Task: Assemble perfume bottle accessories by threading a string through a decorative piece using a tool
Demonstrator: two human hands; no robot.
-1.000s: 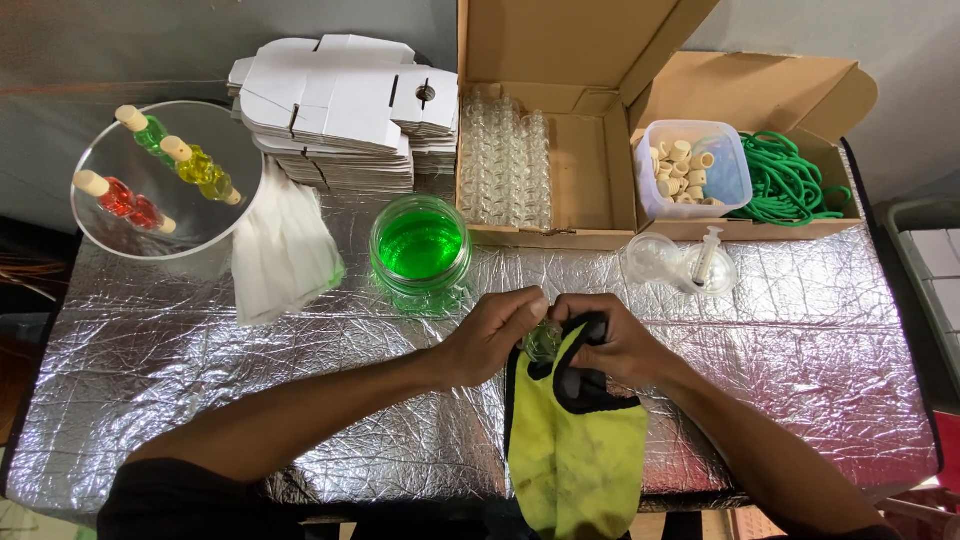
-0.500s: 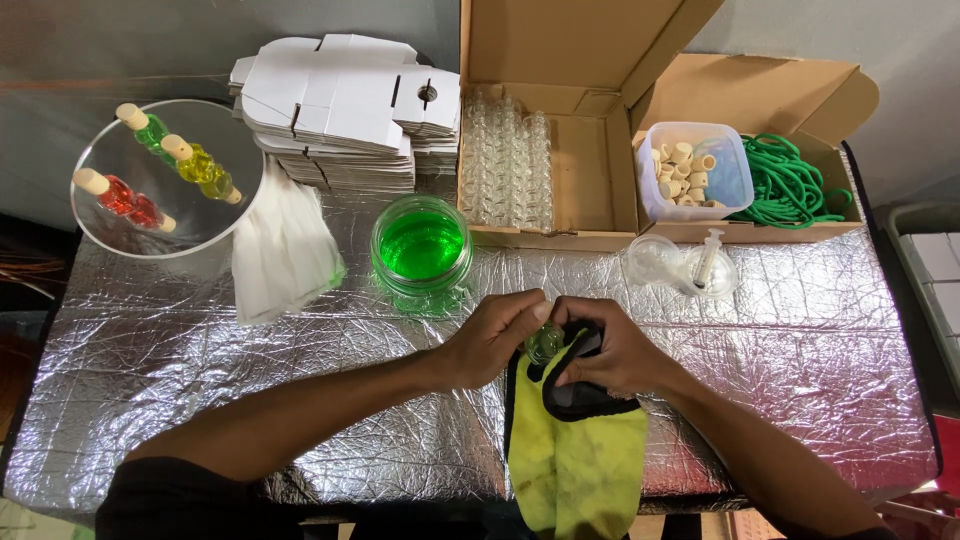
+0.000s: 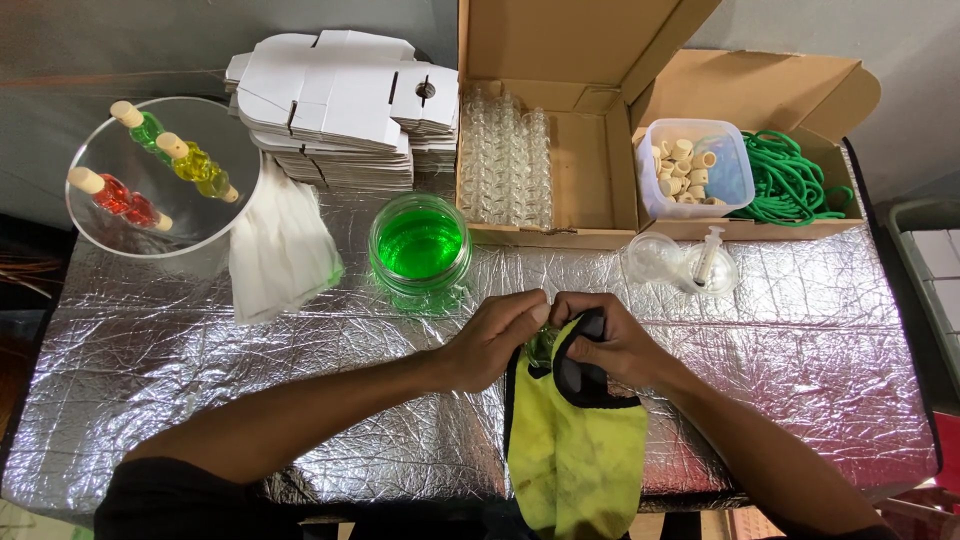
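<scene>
My left hand (image 3: pixel 495 338) and my right hand (image 3: pixel 610 340) meet over the middle of the foil-covered table (image 3: pixel 200 390). Between them is a small glass bottle (image 3: pixel 541 347) with green contents, mostly hidden by fingers. My left fingers pinch the bottle. With my right hand I press a yellow cloth with a black edge (image 3: pixel 575 440) against it; the cloth hangs down toward the table's front edge. A glass jar of green liquid (image 3: pixel 420 250) stands just beyond my left hand.
At the left, a clear bowl (image 3: pixel 160 185) holds three corked bottles, green, yellow and red. Flat white cartons (image 3: pixel 340 110), a white cloth (image 3: pixel 280 250), an open cardboard box of empty vials (image 3: pixel 505 160), a tub of corks (image 3: pixel 690 165), green cord (image 3: pixel 790 185) and a syringe in a clear dish (image 3: pixel 690 265) stand behind.
My hands have shifted slightly on the bottle and the cloth has turned around it a little. Everything else on the table is where it was.
</scene>
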